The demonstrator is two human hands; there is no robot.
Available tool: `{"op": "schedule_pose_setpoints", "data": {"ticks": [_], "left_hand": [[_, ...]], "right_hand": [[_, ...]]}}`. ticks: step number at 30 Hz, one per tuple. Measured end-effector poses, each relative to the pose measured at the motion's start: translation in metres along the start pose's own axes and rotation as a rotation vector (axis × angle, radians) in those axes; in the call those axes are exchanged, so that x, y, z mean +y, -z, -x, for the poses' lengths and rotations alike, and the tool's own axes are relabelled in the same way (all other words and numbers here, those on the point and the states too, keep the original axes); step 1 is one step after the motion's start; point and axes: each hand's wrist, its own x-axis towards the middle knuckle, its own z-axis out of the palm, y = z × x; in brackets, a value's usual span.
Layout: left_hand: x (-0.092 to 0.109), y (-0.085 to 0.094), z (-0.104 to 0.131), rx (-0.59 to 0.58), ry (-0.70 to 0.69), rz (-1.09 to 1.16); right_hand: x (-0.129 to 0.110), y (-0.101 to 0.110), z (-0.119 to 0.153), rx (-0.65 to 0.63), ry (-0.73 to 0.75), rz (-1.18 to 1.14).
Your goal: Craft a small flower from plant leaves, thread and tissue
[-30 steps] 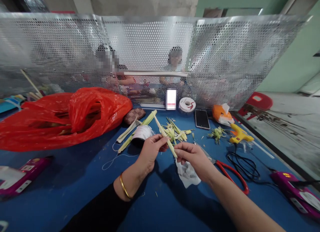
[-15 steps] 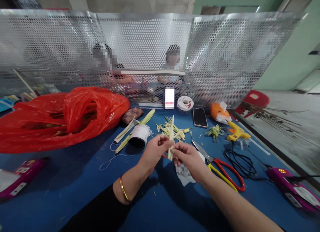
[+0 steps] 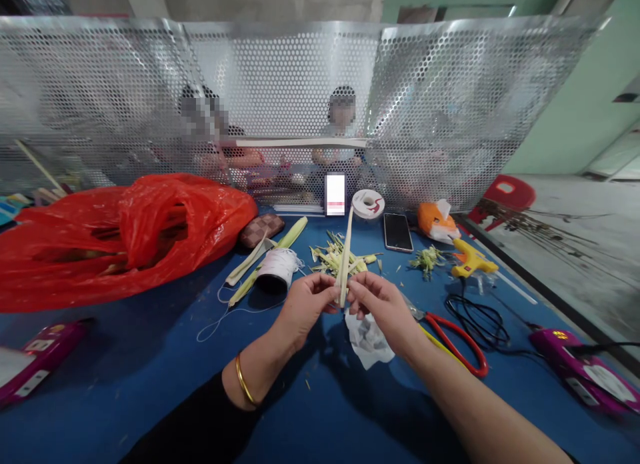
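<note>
A pale leaf strip (image 3: 346, 251) stands nearly upright between my two hands, its tip near the white ribbon spool (image 3: 369, 204). The thumb and fingers of my left hand (image 3: 311, 304) pinch its lower end from the left. On its right side my right hand (image 3: 379, 305) pinches the same lower end, thumb against fingers. Behind the strip lies a pile of cut green and yellow pieces (image 3: 327, 256). Crumpled white tissue (image 3: 369, 341) rests under my right hand. A spool of white string (image 3: 276, 269) lies left of my hands.
Scissors (image 3: 460, 344) with red and yellow handles lie right, partly under my right forearm. Further right are a yellow glue gun (image 3: 473, 257), black cable and purple power strip (image 3: 583, 371). A red plastic bag (image 3: 200, 217) fills the left. A phone (image 3: 399, 233) and metal mesh (image 3: 295, 71) stand behind.
The strip now reaches higher and further from me, its tip near the ribbon spool. My right hand has risen slightly, and more tissue shows. The view has shifted a little.
</note>
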Motion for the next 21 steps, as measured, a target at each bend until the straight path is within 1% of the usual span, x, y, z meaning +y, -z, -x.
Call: {"op": "schedule_pose_setpoints", "data": {"ticks": [3,6,9,14,16,18,21], "left_hand": [[-0.003,-0.003,0.0002,0.027,-0.074,-0.058],[-0.0058,-0.0044,0.0003,0.024,-0.096,-0.078],[-0.0053,-0.0036,0.0003,0.031,-0.043,-0.038],[-0.0004,0.0003,-0.0003,0.036,0.049,0.079],[0.0009,0.0015,-0.0002,0.012,0.081,0.107],[0.0016,0.0021,0.0002,-0.042,0.112,0.113],[0.0029,0.0024,0.0009,-0.097,0.134,0.116]], "right_hand": [[0.0058,-0.001,-0.0004,0.034,0.058,0.093],[0.0087,-0.0007,-0.0005,-0.007,0.105,0.144],[0.006,0.0006,-0.0004,-0.028,0.126,0.127],[-0.0007,0.0016,-0.0006,0.015,0.141,0.066],[0.0,0.0017,-0.0004,0.022,0.16,0.055],[0.0023,0.0025,0.0002,0.03,0.236,0.09],[0.0041,0.0053,0.002,0.015,0.421,0.276]]}}
